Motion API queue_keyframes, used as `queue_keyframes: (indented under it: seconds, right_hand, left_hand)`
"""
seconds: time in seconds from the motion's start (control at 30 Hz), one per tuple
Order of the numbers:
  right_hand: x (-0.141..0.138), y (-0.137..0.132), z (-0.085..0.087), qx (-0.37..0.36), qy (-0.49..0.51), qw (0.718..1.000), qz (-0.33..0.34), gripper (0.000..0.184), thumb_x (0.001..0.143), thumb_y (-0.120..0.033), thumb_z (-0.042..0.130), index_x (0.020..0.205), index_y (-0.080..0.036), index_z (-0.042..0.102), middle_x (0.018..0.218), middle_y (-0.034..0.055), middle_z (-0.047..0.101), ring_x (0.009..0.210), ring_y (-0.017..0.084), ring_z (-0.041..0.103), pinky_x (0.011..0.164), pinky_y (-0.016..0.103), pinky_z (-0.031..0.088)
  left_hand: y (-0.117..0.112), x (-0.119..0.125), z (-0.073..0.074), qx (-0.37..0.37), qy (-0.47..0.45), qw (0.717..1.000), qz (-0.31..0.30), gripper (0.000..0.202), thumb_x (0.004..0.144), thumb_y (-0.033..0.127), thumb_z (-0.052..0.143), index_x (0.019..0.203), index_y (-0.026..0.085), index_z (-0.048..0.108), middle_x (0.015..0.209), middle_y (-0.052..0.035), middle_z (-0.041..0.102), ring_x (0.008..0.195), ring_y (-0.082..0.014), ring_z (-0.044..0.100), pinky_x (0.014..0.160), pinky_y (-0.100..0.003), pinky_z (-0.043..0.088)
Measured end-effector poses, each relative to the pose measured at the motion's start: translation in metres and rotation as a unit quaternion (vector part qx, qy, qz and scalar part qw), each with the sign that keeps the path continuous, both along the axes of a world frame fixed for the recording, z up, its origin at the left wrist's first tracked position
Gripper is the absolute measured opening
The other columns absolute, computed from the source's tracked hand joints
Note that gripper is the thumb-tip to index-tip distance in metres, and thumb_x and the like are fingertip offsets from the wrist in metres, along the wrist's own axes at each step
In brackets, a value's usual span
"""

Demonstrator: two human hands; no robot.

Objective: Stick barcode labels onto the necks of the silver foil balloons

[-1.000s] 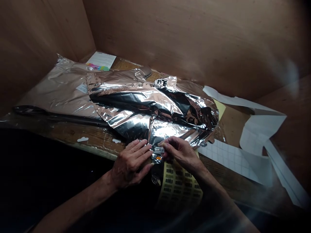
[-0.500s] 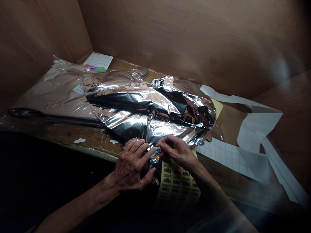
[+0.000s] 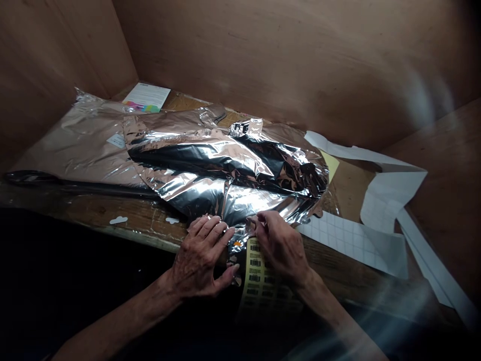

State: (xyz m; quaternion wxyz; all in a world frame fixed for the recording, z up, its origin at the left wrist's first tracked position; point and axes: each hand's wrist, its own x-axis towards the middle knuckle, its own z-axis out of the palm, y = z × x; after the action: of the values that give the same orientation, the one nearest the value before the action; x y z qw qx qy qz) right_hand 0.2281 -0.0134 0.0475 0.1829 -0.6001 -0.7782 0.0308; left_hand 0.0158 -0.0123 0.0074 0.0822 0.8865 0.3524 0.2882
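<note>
Both hands are working at the near edge of the crumpled foil (image 3: 225, 170), at its 6 o'clock. The left hand (image 3: 201, 255) is lying flat on that edge with its fingers spread, pressing it onto the bench (image 3: 93, 213) and grasping nothing. The right hand (image 3: 280, 245) was pinching a small label (image 3: 239, 233) half a second ago. It is now pressing down at the label's 3 o'clock, pinch released. The label is sitting on the foil between the hands, so it appears stuck on. The label sheet (image 3: 259, 281) is lying under the right wrist.
</note>
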Motion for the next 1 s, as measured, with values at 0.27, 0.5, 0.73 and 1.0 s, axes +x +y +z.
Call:
queue_keyframes:
  seconds: [0.27, 0.5, 0.73, 1.0]
  right_hand:
    - [0.014, -0.009, -0.001, 0.054, -0.175, 0.945, 0.27, 0.04, 0.093, -0.006, 0.041, 0.13, -0.007, 0.055, 0.138, 0.0153, 0.054, 0.12, 0.027, 0.055, 0.094, 0.04, 0.053]
    - [0.015, 0.012, 0.012, 0.084, -0.131, 0.919, 0.361, 0.036, 0.097, -0.01, 0.035, 0.123, -0.013, 0.06, 0.113, 0.0131, 0.068, 0.101, 0.021, 0.065, 0.082, 0.035, 0.056]
    - [0.016, 0.033, 0.018, -0.065, 0.179, 0.956, 0.222, 0.021, 0.098, -0.025, 0.047, 0.103, -0.019, 0.066, 0.098, 0.0067, 0.07, 0.088, 0.016, 0.066, 0.079, 0.029, 0.053]
    - [0.011, 0.039, 0.016, -0.131, 0.258, 0.938, 0.19, 0.018, 0.092, -0.029, 0.056, 0.09, -0.018, 0.07, 0.086, 0.0045, 0.071, 0.078, 0.017, 0.065, 0.073, 0.028, 0.049]
  left_hand:
    - [0.005, -0.006, 0.009, -0.049, -0.027, 0.998, -0.009, 0.052, 0.076, 0.024, 0.054, 0.128, 0.016, 0.055, 0.122, -0.0106, 0.06, 0.121, -0.0301, 0.049, 0.108, -0.051, 0.036]
    - [0.021, -0.008, 0.03, -0.071, 0.021, 0.996, -0.05, 0.057, 0.065, 0.011, 0.056, 0.121, 0.021, 0.059, 0.118, -0.0074, 0.062, 0.113, -0.0262, 0.056, 0.098, -0.045, 0.046]
    - [0.031, 0.007, 0.034, -0.133, -0.156, 0.978, 0.03, 0.019, 0.082, 0.028, 0.064, 0.099, 0.02, 0.07, 0.102, -0.0062, 0.071, 0.095, -0.0205, 0.065, 0.085, -0.036, 0.054]
    - [0.03, 0.018, 0.025, -0.148, -0.226, 0.959, 0.084, 0.025, 0.09, 0.025, 0.058, 0.069, 0.017, 0.069, 0.078, -0.0024, 0.072, 0.073, -0.0152, 0.066, 0.069, -0.028, 0.055]
